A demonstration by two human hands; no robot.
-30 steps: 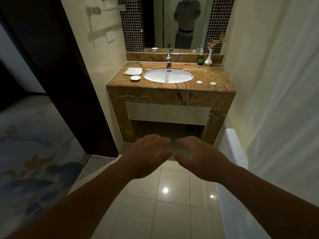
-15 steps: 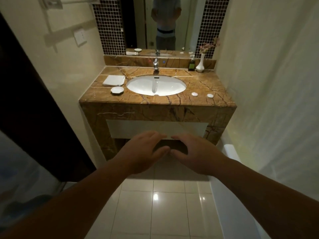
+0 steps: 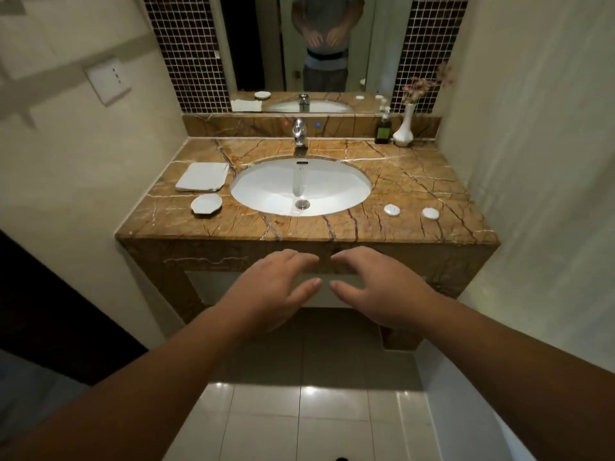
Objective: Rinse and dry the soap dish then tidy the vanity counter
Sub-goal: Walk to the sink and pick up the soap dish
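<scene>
A small white soap dish (image 3: 206,204) sits on the brown marble vanity counter (image 3: 416,181), left of the oval white sink (image 3: 301,186). Behind the dish lies a folded white towel (image 3: 202,176). Two small round white items (image 3: 392,210) (image 3: 430,213) rest on the counter right of the sink. A chrome faucet (image 3: 299,131) stands behind the basin. My left hand (image 3: 276,287) and my right hand (image 3: 382,287) hover palm down, side by side, in front of the counter's front edge. Both hold nothing and their fingers are apart.
A dark green pump bottle (image 3: 383,128) and a white vase with pink flowers (image 3: 404,128) stand at the back right corner. A mirror (image 3: 312,44) hangs above. Walls close in on both sides, a white tub edge (image 3: 466,404) is low right, and a dark door (image 3: 50,311) stands left.
I have come closer to the vanity, which now fills the view. My hands stay together, empty, and now reach the counter's front edge.
</scene>
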